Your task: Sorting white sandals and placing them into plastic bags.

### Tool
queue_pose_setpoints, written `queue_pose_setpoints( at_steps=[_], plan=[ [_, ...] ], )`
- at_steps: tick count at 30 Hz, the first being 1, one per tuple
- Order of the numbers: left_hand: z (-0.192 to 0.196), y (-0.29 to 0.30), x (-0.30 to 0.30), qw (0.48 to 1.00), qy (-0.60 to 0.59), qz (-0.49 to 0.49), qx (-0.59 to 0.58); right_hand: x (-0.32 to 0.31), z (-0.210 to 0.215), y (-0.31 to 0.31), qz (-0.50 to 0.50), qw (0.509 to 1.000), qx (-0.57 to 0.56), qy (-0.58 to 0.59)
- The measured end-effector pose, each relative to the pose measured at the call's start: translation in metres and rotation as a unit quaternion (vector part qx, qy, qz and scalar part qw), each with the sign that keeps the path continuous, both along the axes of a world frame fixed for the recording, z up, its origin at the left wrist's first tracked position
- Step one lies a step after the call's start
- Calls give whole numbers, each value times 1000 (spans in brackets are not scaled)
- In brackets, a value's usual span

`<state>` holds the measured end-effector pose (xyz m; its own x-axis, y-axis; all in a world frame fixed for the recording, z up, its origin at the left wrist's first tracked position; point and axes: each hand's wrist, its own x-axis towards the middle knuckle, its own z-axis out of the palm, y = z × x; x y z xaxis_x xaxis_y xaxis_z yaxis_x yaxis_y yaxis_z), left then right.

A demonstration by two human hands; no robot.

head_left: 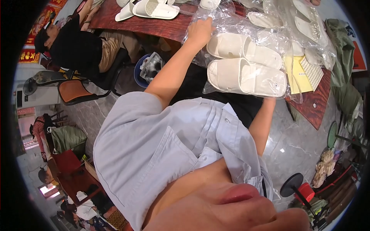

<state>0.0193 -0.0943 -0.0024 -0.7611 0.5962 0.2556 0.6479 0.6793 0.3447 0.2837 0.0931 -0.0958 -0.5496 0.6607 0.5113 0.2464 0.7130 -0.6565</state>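
Note:
A pair of white slippers lies in front of me, the nearer slipper (227, 75) under clear plastic and the farther slipper (229, 45) just beyond it. My left hand (200, 31) is closed at the left side, its curled fingers on a crinkled clear plastic bag (192, 50). At the toe-to-heel line's right end, my right hand (269, 101) goes under the nearer slipper and its plastic. Only the wrist shows there; the fingers are hidden. Right of the slippers lie a yellow sheet (295, 73) and a pale sheet of round stickers (311, 74).
More bagged slippers (304, 25) are heaped at the far right of the red-brown table (316, 109). Loose white slippers (156, 9) lie at the far left. A blue bucket (140, 71) stands below the table edge. A co-worker in black (75, 46) sits to the left.

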Motion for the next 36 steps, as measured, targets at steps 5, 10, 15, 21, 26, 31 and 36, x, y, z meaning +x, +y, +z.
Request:
queue_pose_setpoints(
  at_steps=[5,10,15,21,26,31,36],
  plan=[
    [-8,-6,-10,998,-7,-28,-62,-6,-5,3,11,1000,-2,17],
    [23,-1,3,997,68,-8,25,4,-13,5,-3,1000,-1,22],
    [54,13,-38,993,87,-18,80,-2,-13,1,24,999,-9,31],
    [27,50,-94,988,101,-30,112,-8,45,-21,-19,996,34,-86],
    [12,55,-87,981,35,-78,172,12,49,-3,24,995,29,-87],
    [-13,35,-74,959,129,-181,175,13,83,-16,49,973,-218,56],
    [-24,36,-67,956,67,-188,213,-10,159,-79,160,954,-208,143]
  ],
)
